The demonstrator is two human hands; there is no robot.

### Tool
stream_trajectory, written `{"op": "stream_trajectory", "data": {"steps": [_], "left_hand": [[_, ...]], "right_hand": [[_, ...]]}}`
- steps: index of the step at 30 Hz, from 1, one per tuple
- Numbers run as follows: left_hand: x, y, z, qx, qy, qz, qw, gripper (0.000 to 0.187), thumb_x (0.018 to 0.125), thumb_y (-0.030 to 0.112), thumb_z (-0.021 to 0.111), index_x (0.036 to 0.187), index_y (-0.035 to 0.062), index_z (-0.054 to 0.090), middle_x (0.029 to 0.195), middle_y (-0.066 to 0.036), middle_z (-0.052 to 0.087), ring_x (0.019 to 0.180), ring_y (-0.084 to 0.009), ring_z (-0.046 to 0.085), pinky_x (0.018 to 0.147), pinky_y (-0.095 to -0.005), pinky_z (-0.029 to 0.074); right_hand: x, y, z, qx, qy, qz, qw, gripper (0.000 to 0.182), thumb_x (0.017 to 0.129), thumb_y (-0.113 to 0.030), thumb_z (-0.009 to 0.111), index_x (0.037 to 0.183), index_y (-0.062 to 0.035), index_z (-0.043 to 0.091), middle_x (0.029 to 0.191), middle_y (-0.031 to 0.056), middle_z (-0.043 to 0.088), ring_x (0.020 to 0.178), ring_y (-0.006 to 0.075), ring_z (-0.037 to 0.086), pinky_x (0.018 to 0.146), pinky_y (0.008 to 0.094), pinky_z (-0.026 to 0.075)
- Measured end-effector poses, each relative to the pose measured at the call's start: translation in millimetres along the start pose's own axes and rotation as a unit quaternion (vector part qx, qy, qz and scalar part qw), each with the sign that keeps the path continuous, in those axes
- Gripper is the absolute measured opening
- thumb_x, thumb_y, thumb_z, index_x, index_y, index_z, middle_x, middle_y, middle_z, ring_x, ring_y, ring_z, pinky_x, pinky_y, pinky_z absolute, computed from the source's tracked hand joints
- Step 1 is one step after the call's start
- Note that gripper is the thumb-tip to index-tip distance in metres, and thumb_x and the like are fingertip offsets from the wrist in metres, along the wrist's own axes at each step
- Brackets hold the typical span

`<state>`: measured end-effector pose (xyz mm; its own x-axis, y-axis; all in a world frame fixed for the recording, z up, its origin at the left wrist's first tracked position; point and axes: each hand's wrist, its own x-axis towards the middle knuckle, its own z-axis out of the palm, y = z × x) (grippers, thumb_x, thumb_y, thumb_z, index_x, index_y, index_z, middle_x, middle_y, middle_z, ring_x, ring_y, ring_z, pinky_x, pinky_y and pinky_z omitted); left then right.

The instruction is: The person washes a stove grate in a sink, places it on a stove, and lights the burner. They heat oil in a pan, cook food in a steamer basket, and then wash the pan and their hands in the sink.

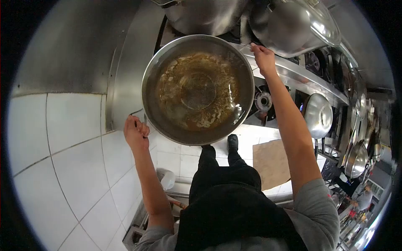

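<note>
A large round two-handled metal pan (197, 90) hangs in front of me, over the stove edge and the floor. Thin liquid covers its bottom, with brown residue and pale flakes stuck around a darker centre ring. My left hand (137, 132) is closed around the wire handle at the lower left of the rim. At the upper right, my right hand (264, 60) has its fingers wrapped round the opposite handle. The pan looks nearly level.
A big steel pot (205, 16) and a lidded pot (289, 27) stand on the stove beyond. To the right are a gas burner (263, 101) and a steel wok (319, 116). Cardboard (271, 163) lies on the floor. A tiled wall (75, 154) is at left; another person (364, 198) is far right.
</note>
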<state>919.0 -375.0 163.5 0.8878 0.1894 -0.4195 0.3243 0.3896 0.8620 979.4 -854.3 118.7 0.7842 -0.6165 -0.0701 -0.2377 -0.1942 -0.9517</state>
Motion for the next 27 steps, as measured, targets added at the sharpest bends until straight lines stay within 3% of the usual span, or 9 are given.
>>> {"op": "stream_trajectory", "data": {"steps": [5,6,9,11,17,19,27], "left_hand": [[-1.9,2.3,2.1,-0.017,0.008,-0.026,0.999,0.026,0.096,0.023,0.046,0.077,0.0068,0.047,0.051,0.002,0.026,0.039,-0.0091,0.021,0.036,-0.0269,0.020],[-0.4,3.1,2.5,-0.022,0.009,-0.030,0.999,0.025,0.096,0.023,0.046,0.077,0.0070,0.047,0.051,0.002,0.026,0.039,-0.0091,0.021,0.036,-0.0271,0.020],[1.0,4.3,0.6,-0.018,-0.005,-0.027,0.999,0.026,0.096,0.024,0.046,0.076,0.0075,0.047,0.051,0.002,0.025,0.039,-0.0090,0.021,0.037,-0.0269,0.020],[3.0,8.3,-1.5,-0.016,-0.006,-0.027,1.000,0.026,0.097,0.024,0.046,0.076,0.0077,0.047,0.052,0.002,0.025,0.039,-0.0089,0.021,0.037,-0.0267,0.021],[7.5,12.3,-10.8,-0.011,-0.009,-0.029,0.999,0.026,0.098,0.025,0.044,0.078,0.0077,0.046,0.053,0.002,0.025,0.040,-0.0087,0.021,0.039,-0.0267,0.021],[7.8,9.4,-9.5,-0.013,-0.016,-0.032,0.999,0.026,0.098,0.025,0.043,0.078,0.0076,0.046,0.053,0.002,0.025,0.041,-0.0087,0.022,0.039,-0.0268,0.021],[4.8,6.9,-17.0,-0.033,-0.005,-0.018,0.999,0.025,0.098,0.024,0.043,0.079,0.0080,0.047,0.052,0.003,0.026,0.040,-0.0086,0.022,0.038,-0.0263,0.020]], "right_hand": [[-6.0,-2.6,-0.5,-0.002,-0.004,-0.026,1.000,0.033,0.087,-0.032,0.064,0.077,-0.0014,0.066,0.062,-0.0035,0.049,0.053,0.0055,0.037,0.048,0.0220,0.030],[-6.4,-3.3,-1.4,0.000,-0.008,0.012,1.000,0.033,0.087,-0.033,0.064,0.077,-0.0014,0.066,0.062,-0.0038,0.048,0.053,0.0054,0.037,0.049,0.0218,0.030],[-9.0,-7.4,0.8,0.004,-0.007,-0.011,1.000,0.033,0.087,-0.032,0.065,0.076,-0.0011,0.066,0.061,-0.0043,0.048,0.053,0.0053,0.037,0.048,0.0223,0.030],[-11.0,-6.4,2.9,-0.016,-0.009,0.023,1.000,0.032,0.087,-0.031,0.064,0.076,-0.0010,0.065,0.060,-0.0049,0.046,0.052,0.0053,0.036,0.048,0.0228,0.029],[-9.4,-9.9,12.8,0.005,-0.005,-0.011,1.000,0.034,0.087,-0.032,0.064,0.076,-0.0005,0.065,0.060,-0.0046,0.047,0.051,0.0052,0.036,0.047,0.0225,0.028],[-2.1,-4.8,13.9,-0.029,0.003,0.027,0.999,0.036,0.082,-0.037,0.067,0.081,-0.0016,0.071,0.066,0.0055,0.060,0.061,0.0114,0.048,0.058,0.0276,0.042],[2.7,-15.2,23.4,-0.035,-0.018,0.019,0.999,0.037,0.082,-0.037,0.067,0.078,-0.0003,0.069,0.061,0.0031,0.055,0.057,0.0120,0.045,0.054,0.0283,0.038]]}}
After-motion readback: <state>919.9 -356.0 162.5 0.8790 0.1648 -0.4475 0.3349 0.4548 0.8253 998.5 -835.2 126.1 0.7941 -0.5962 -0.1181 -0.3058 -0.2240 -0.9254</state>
